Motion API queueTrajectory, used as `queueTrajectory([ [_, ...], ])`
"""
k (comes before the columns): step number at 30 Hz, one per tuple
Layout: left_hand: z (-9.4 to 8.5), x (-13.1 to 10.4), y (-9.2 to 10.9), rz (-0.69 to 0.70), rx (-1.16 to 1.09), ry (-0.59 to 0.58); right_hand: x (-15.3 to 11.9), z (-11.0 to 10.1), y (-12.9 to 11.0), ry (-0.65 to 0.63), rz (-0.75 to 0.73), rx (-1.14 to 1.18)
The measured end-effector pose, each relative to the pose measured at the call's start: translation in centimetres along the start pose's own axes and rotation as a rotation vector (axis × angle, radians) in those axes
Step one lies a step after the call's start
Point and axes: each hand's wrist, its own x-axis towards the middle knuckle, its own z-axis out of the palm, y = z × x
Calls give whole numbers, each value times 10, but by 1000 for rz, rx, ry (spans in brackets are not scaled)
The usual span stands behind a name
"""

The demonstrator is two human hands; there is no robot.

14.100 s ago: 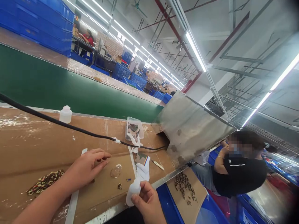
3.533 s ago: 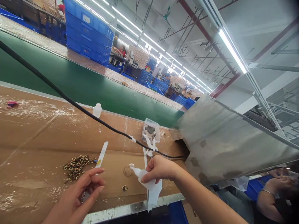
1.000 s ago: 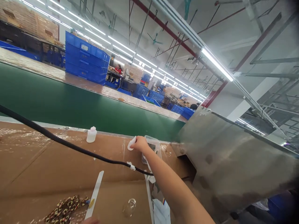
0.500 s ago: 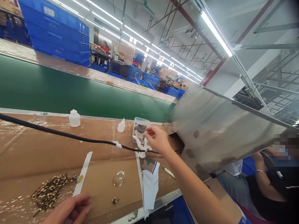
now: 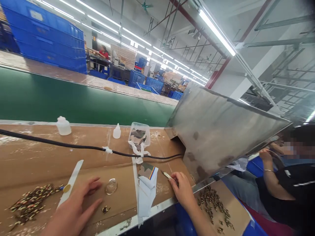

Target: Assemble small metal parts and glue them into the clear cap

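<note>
My left hand (image 5: 76,203) is open above the cardboard, thumb and fingers apart, with nothing in it. Just beyond its thumb lies a small dark-and-yellow piece (image 5: 105,209), and past the fingertips a clear round dish (image 5: 111,186). A heap of similar patterned pieces (image 5: 33,201) sits to the left of this hand. My right hand (image 5: 181,187) has its fingertips closed on the near end of a slim white pointed tool (image 5: 166,174), which still lies low at the table. Left of the tool is a camouflage-print strip (image 5: 147,171) with a rainbow edge, on white paper (image 5: 147,196).
A black cable (image 5: 81,146) crosses the table. Behind it stand two white bottles (image 5: 64,127) (image 5: 117,131) and a clear box (image 5: 139,134) holding camouflage pieces. A metal panel (image 5: 211,131) rises at right; a person (image 5: 283,183) sits beyond. More pieces (image 5: 214,203) lie on a lower board.
My right hand has come back from the clear box down to the white tool. My left hand has moved in and its fingers have spread. The view has shifted a little.
</note>
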Motion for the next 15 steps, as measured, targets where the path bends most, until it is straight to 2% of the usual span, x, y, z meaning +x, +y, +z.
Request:
queueTrajectory([
  [3, -8, 8, 23, 22, 18, -70, -5, 8, 2, 67, 13, 13],
  [6, -9, 11, 30, 28, 6, -110, -9, 8, -8, 107, 48, 37],
  [9, -9, 11, 29, 37, -16, -158, -20, 11, -43, 41, 47, 117],
  [11, -9, 12, 27, 38, -47, -181, -31, 18, -75, -71, 14, 260],
  [15, -7, 13, 28, 15, -122, -177, -50, 44, -128, -199, -218, 334],
])
